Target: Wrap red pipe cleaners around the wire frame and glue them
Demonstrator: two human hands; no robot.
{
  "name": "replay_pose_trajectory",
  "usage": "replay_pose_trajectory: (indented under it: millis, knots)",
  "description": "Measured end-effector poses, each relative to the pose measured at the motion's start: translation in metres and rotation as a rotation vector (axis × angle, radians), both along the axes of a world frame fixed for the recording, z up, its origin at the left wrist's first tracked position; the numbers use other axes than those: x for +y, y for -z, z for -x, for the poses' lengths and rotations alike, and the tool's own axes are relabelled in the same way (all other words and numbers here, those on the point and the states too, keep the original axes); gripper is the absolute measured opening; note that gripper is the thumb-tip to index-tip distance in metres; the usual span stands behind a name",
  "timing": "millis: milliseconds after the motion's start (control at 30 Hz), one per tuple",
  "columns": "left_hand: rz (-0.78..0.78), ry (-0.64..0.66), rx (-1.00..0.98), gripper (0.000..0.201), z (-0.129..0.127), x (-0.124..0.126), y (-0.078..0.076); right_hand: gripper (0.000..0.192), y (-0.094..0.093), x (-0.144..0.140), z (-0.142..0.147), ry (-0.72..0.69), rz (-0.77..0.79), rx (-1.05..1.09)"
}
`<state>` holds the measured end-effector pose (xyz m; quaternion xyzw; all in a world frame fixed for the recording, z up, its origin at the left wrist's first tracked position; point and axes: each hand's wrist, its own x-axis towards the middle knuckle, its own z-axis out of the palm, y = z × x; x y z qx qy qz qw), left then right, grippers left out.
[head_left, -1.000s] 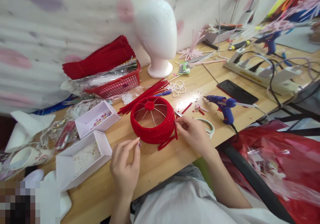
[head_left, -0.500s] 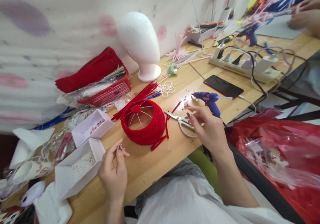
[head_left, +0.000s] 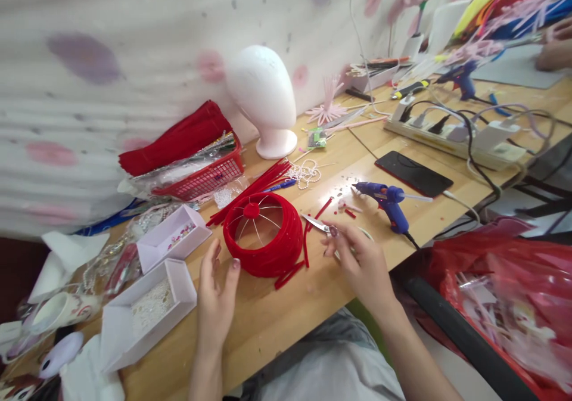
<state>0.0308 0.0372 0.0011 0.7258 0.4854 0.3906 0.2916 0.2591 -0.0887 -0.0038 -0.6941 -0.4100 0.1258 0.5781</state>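
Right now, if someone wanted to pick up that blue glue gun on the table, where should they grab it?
By the handle of the glue gun, coming from the near table edge. It lies on its side with the grip angled toward the person and the nozzle pointing left toward the scissors, so the handle is the free, likely cooler end. The cord trails off behind it.

This is looking like a handicraft workshop: a wooden surface (head_left: pixel 286 311) is carrying a blue glue gun (head_left: pixel 386 201), a foam mannequin head (head_left: pixel 264 94), a red basket (head_left: pixel 203 177) of trimmings, boxes of beads (head_left: pixel 149 308), red velvet sticks (head_left: pixel 254 186) and a power strip (head_left: pixel 451 139), while another person's hand (head_left: pixel 554 55) is working further along.
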Motion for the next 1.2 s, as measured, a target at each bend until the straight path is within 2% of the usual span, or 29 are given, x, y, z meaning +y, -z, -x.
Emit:
replay_pose_trajectory:
  millis: [67,200,300,367,500,667,833,933,1000,1033,1100,1200]
  knots:
    - [0.011,0.030,-0.009,0.045,-0.005,0.012,-0.009,0.030,0.004,-0.002,0.005,0.013,-0.001,-0.015]
    - [-0.047,0.215,0.036,0.038,-0.004,0.030,-0.021,0.027,0.002,0.004,0.011,0.000,0.008,0.030]
    - [0.029,0.264,-0.013,0.039,0.001,0.033,-0.014,0.024,-0.004,0.021,0.013,-0.060,-0.013,-0.080]
    - [0.058,0.271,-0.035,0.039,0.001,0.032,-0.007,0.029,-0.008,0.034,0.015,-0.102,-0.013,-0.173]
    - [0.015,0.252,-0.023,0.032,-0.002,0.028,-0.002,0.037,-0.007,0.052,0.024,-0.182,0.036,-0.238]
    - [0.006,0.241,-0.012,0.019,-0.004,0.027,-0.001,0.034,0.001,0.054,0.031,-0.207,0.065,-0.145]
    - [0.040,0.310,-0.030,0.025,0.002,0.025,-0.002,0.038,0.002,0.050,0.029,-0.237,0.070,-0.143]
    - [-0.001,0.287,-0.017,0.021,-0.003,0.027,-0.015,0.034,0.003,0.041,0.021,-0.196,0.011,-0.134]
    - [-0.133,0.211,0.012,0.021,-0.013,0.032,-0.029,0.024,0.004,0.033,0.013,-0.038,-0.078,-0.064]
    - [-0.209,0.197,0.027,0.030,-0.020,0.036,-0.036,0.020,0.004,0.030,0.009,0.056,-0.118,-0.030]
    - [-0.258,0.300,0.109,0.052,-0.035,0.047,-0.052,0.019,0.004,0.024,0.001,0.195,-0.167,0.008]
    - [-0.057,0.584,0.344,0.058,-0.052,0.065,-0.072,0.025,0.001,0.020,-0.006,0.180,-0.200,0.092]
